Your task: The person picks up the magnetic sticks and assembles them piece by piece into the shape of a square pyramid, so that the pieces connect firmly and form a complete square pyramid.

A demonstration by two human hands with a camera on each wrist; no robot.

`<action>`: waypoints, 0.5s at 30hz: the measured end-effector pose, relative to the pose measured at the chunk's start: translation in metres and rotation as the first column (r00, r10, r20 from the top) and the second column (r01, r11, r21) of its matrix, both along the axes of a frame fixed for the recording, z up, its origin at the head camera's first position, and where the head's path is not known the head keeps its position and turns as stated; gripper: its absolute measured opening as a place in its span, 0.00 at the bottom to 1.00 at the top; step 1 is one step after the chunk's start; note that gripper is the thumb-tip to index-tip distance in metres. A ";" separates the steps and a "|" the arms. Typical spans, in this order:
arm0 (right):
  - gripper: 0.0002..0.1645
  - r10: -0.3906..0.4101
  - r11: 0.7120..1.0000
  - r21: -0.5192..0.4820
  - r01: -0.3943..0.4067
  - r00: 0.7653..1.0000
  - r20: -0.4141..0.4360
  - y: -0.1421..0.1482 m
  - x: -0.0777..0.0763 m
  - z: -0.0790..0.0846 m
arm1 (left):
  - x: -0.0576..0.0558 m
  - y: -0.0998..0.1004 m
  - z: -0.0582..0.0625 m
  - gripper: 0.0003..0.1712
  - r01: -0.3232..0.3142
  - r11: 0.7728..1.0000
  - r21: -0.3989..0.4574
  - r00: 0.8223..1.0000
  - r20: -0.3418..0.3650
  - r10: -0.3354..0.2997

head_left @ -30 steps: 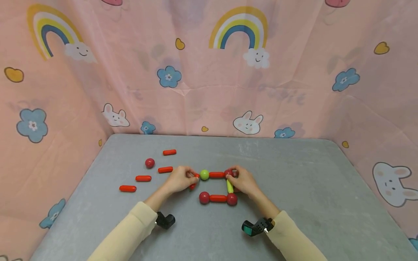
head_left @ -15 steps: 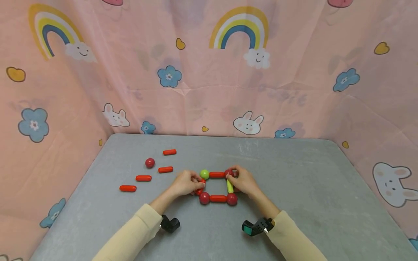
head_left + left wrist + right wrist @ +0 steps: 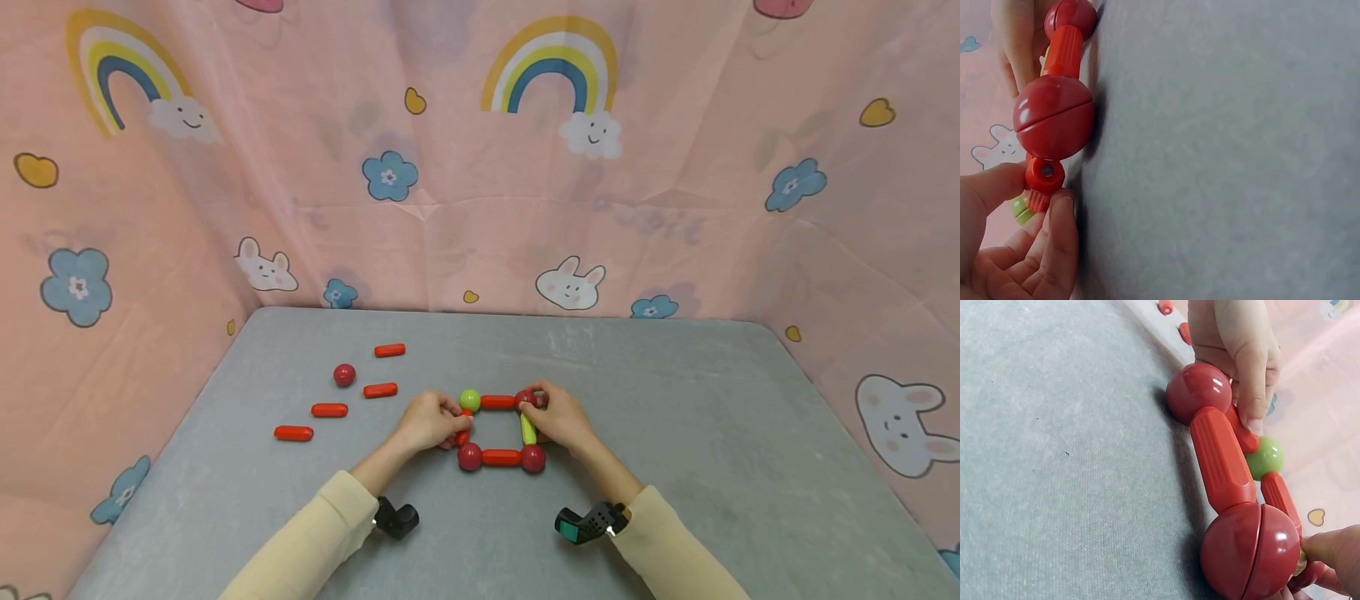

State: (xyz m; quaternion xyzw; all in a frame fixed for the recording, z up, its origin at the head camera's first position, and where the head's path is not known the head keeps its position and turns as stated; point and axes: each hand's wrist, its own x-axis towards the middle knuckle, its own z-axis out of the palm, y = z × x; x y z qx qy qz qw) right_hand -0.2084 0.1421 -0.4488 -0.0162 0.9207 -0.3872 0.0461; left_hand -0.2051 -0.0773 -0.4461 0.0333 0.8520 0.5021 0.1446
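Note:
A four-sided frame of rods and balls lies on the grey table. Its far-left corner is a green ball [image 3: 470,401]; red balls [image 3: 469,457] form the others. Between the two left corners, my left hand [image 3: 430,421] pinches a red rod [image 3: 1044,175] with thumb and fingertips; a round metal spot shows in its end. My right hand [image 3: 558,417] grips the far-right red ball [image 3: 525,399], beside the yellow-green rod [image 3: 528,429] on the right side. Red rods make up the far side [image 3: 498,402] and the near side [image 3: 501,457].
Left of the frame lie several loose red rods [image 3: 329,410] and a loose red ball [image 3: 344,375]. A pink patterned curtain [image 3: 465,233] hangs behind and beside the grey table [image 3: 675,467]. Each wrist wears a black camera [image 3: 592,522].
My left hand has moved right with the red rod, bringing it from outside the frame into the left side between the green and red balls. My right hand stays put.

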 end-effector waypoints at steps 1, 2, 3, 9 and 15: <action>0.20 -0.001 1.000 0.000 0.001 1.000 0.001 0.000 0.000 0.000 | 0.000 0.000 -0.001 0.12 -0.004 1.000 0.003 1.000 0.002 0.004; 0.20 -0.002 1.000 0.000 0.002 1.000 0.001 0.000 0.000 0.000 | 0.000 0.001 -0.001 0.12 -0.008 1.000 0.005 1.000 0.005 0.008; 0.20 -0.003 1.000 0.002 0.003 1.000 0.001 0.000 0.000 0.000 | 0.000 0.001 -0.002 0.12 -0.011 1.000 0.010 1.000 0.007 0.011; 0.20 -0.004 1.000 0.015 0.004 1.000 -0.005 -0.001 0.000 0.000 | 0.000 0.003 -0.004 0.13 -0.019 1.000 0.025 1.000 0.015 0.019; 0.21 0.004 1.000 0.011 -0.004 1.000 -0.004 0.000 -0.001 0.000 | 0.002 0.006 -0.003 0.13 0.009 1.000 0.027 1.000 0.024 -0.009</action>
